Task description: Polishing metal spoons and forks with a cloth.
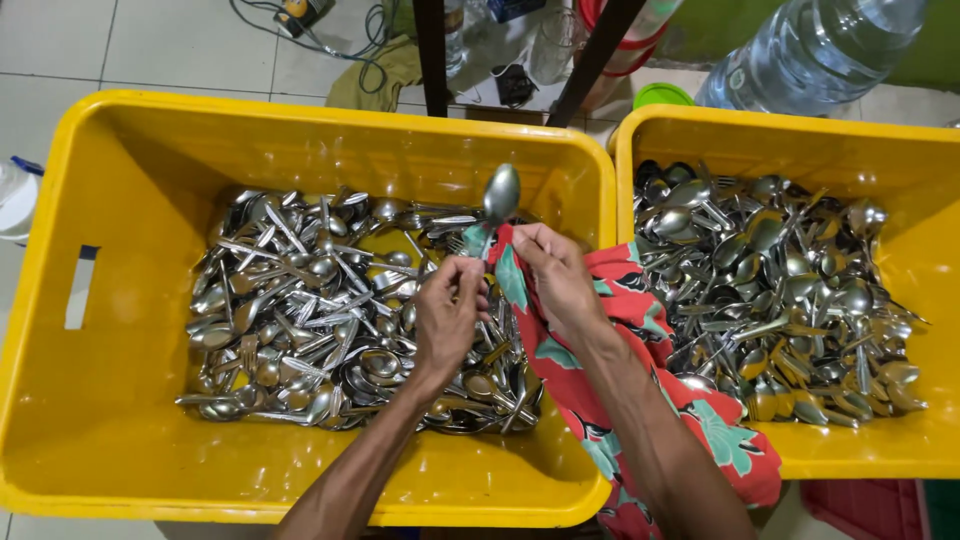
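Two big yellow tubs sit side by side on the tiled floor. The left tub (120, 300) holds a heap of shiny spoons and forks (300, 310). The right tub (900, 150) holds another heap of them (780, 290). A red cloth with green flowers (640, 340) hangs over the wall between the tubs. The person's right hand (558, 275) is wrapped in this cloth, fingers closed on the handle of one spoon (500, 195). Its bowl sticks up above the left tub. The left hand (448, 310) is curled shut just beside it, gripping the spoon's handle lower down.
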